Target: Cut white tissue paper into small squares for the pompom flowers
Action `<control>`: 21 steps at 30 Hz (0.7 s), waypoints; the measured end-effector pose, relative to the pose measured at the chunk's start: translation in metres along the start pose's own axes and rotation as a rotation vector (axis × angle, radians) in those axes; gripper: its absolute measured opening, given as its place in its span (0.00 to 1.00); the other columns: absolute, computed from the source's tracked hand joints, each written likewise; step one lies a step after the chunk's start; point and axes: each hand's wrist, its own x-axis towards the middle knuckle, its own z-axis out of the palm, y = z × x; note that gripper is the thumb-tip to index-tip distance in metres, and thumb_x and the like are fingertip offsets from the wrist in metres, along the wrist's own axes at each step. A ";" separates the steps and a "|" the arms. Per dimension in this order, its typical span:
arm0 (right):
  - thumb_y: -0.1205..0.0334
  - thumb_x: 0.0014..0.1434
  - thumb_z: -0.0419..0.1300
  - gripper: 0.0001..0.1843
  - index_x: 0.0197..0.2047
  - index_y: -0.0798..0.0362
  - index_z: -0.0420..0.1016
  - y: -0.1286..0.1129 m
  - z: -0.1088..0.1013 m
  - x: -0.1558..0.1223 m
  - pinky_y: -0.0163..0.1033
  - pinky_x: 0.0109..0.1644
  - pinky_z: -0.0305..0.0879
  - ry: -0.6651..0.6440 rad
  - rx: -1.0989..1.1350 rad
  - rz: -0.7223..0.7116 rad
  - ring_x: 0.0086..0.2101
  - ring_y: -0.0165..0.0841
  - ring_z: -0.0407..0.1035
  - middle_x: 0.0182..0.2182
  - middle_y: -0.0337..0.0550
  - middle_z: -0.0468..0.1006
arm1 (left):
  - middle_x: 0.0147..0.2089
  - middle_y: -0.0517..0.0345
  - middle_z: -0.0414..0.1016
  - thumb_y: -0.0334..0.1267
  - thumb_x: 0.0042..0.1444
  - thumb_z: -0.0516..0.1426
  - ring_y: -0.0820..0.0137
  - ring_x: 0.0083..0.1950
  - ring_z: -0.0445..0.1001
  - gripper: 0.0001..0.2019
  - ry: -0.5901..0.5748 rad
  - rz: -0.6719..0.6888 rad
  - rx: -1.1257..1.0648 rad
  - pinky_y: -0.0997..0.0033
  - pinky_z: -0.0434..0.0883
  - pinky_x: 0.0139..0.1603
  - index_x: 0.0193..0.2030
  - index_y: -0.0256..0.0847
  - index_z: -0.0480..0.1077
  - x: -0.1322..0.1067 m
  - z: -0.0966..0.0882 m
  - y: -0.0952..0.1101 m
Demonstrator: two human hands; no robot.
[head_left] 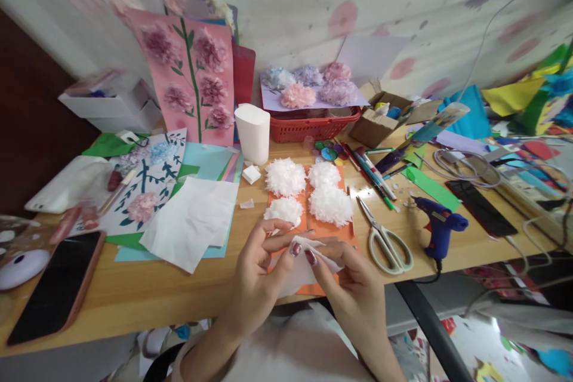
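Observation:
Between my two hands, just past the table's front edge, is a thin white tissue sheet with a gathered, folded top. My left hand pinches it between thumb and fingers. From the other side my right hand pinches the same tissue, the two thumbs close together. Behind my hands several fluffy white tissue pompoms rest on an orange sheet, partly covered by my fingers. To the right lie scissors with pale handles, closed, and a blue glue gun.
Loose white tissue sheets and a flower picture lie left, near a phone. At the back stand a white container, a red basket under coloured pompoms, and a cardboard box. Pens and a second phone lie right.

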 end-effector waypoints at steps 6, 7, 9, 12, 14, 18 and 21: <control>0.69 0.63 0.62 0.07 0.35 0.47 0.76 -0.001 0.000 0.000 0.27 0.35 0.69 -0.009 0.011 0.018 0.29 0.25 0.74 0.30 0.32 0.81 | 0.44 0.50 0.86 0.42 0.62 0.62 0.63 0.46 0.84 0.12 -0.005 0.006 0.000 0.73 0.77 0.42 0.47 0.43 0.67 0.000 0.000 -0.001; 0.69 0.63 0.62 0.07 0.35 0.47 0.76 -0.001 0.000 -0.001 0.27 0.35 0.68 -0.010 0.010 0.018 0.29 0.25 0.74 0.29 0.32 0.81 | 0.44 0.50 0.86 0.42 0.62 0.62 0.64 0.45 0.84 0.11 -0.006 0.007 0.007 0.74 0.77 0.42 0.47 0.43 0.67 0.000 0.000 -0.001; 0.70 0.63 0.61 0.07 0.35 0.47 0.76 -0.001 -0.001 -0.002 0.27 0.34 0.68 -0.009 0.016 0.021 0.29 0.25 0.74 0.29 0.32 0.81 | 0.43 0.51 0.86 0.43 0.61 0.62 0.65 0.44 0.84 0.12 0.005 0.016 0.029 0.75 0.76 0.41 0.47 0.43 0.67 -0.001 0.000 -0.002; 0.70 0.63 0.61 0.08 0.35 0.47 0.76 -0.001 -0.002 -0.004 0.27 0.34 0.68 -0.012 0.022 0.021 0.28 0.25 0.73 0.28 0.32 0.80 | 0.43 0.52 0.86 0.43 0.61 0.63 0.66 0.44 0.84 0.12 0.018 0.030 0.053 0.75 0.76 0.41 0.47 0.43 0.68 -0.001 0.000 -0.002; 0.70 0.63 0.61 0.08 0.35 0.48 0.76 -0.002 -0.002 -0.004 0.27 0.34 0.68 -0.010 0.021 0.025 0.28 0.25 0.73 0.28 0.32 0.80 | 0.43 0.52 0.86 0.44 0.61 0.63 0.66 0.45 0.84 0.12 0.016 0.032 0.060 0.75 0.76 0.42 0.47 0.43 0.69 -0.001 0.000 -0.002; 0.69 0.63 0.61 0.07 0.34 0.48 0.75 -0.002 -0.001 -0.004 0.28 0.33 0.68 -0.003 0.028 0.037 0.28 0.26 0.73 0.28 0.33 0.80 | 0.43 0.52 0.86 0.44 0.61 0.63 0.65 0.45 0.84 0.11 0.017 0.041 0.075 0.75 0.77 0.42 0.45 0.43 0.70 0.000 0.000 -0.001; 0.69 0.64 0.61 0.07 0.34 0.49 0.75 -0.002 -0.001 -0.005 0.29 0.33 0.68 -0.011 0.032 0.051 0.28 0.27 0.72 0.28 0.34 0.80 | 0.42 0.51 0.85 0.44 0.61 0.63 0.64 0.45 0.84 0.10 0.012 0.042 0.082 0.73 0.77 0.41 0.43 0.42 0.71 -0.001 0.001 0.000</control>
